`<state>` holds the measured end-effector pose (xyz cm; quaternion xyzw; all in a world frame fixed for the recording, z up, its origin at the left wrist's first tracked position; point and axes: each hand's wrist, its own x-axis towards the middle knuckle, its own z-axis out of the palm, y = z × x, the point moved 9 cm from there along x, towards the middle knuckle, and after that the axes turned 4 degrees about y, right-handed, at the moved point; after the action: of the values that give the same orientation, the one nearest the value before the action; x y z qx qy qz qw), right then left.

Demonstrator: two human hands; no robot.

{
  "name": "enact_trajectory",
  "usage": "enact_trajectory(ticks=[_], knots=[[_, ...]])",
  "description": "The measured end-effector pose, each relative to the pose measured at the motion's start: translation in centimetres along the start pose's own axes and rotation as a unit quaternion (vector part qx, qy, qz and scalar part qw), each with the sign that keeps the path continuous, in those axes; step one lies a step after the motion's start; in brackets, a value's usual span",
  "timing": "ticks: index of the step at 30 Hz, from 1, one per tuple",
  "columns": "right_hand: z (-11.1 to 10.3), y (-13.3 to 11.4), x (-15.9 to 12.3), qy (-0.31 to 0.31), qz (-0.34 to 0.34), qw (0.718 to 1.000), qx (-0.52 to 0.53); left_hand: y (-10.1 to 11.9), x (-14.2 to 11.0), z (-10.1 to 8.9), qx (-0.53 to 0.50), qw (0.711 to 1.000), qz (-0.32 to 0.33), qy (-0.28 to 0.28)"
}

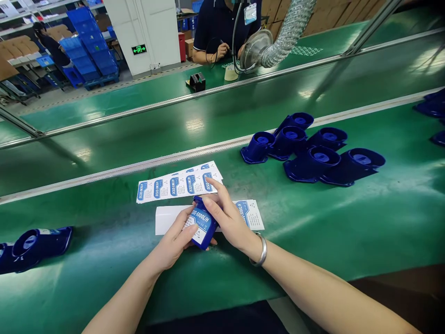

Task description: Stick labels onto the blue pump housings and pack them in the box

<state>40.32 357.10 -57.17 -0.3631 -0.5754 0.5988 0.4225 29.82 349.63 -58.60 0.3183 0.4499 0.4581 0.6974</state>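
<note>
Between both hands is a dark blue plastic housing (208, 237) with a blue-and-white label (199, 221) on its upper face. My left hand (177, 239) grips its left side, the thumb lying on the label. From the right, my right hand (231, 215) holds the housing, with its index finger stretched toward the label sheets and its thumb near the top edge. Under the hands lies a partly peeled label sheet (255, 215); its left part is bare white backing. Just beyond, a stack of label sheets (163, 189) rests on the green bench.
Several similar blue housings (321, 157) stand at the back right, and more blue housings (38, 246) lie at the left edge. A rail (125, 171) divides the bench from the belt. Opposite, a co-worker (222, 28) sits by a flexible duct (285, 35) and a black holder (197, 82).
</note>
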Motion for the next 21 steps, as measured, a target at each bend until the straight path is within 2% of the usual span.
enact_trajectory(ticks=[7, 11, 13, 16, 19, 21], knots=[[0.1, 0.4, -0.1, -0.003, 0.009, 1.0, 0.004, 1.2, -0.4, -1.0, 0.12, 0.985, 0.06, 0.107], [0.0, -0.1, -0.2, -0.013, -0.01, 1.0, -0.027, 1.8, -0.5, -0.6, 0.066, 0.991, 0.075, 0.09], [-0.1, -0.8, -0.4, -0.016, -0.058, 0.997, -0.049, 1.4, -0.3, -0.4, -0.013, 0.996, 0.047, 0.073], [0.6, -2.3, -1.2, -0.055, -0.165, 0.981, -0.087, 0.1, 0.1, -1.1, -0.122, 0.988, -0.004, 0.098], [1.7, -3.0, -2.2, -0.114, -0.248, 0.955, -0.116, -1.0, 0.5, -2.0, -0.177, 0.975, -0.03, 0.128], [2.0, -3.2, -2.5, -0.134, -0.274, 0.945, -0.119, -1.6, 0.7, -1.9, -0.207, 0.971, -0.046, 0.113]])
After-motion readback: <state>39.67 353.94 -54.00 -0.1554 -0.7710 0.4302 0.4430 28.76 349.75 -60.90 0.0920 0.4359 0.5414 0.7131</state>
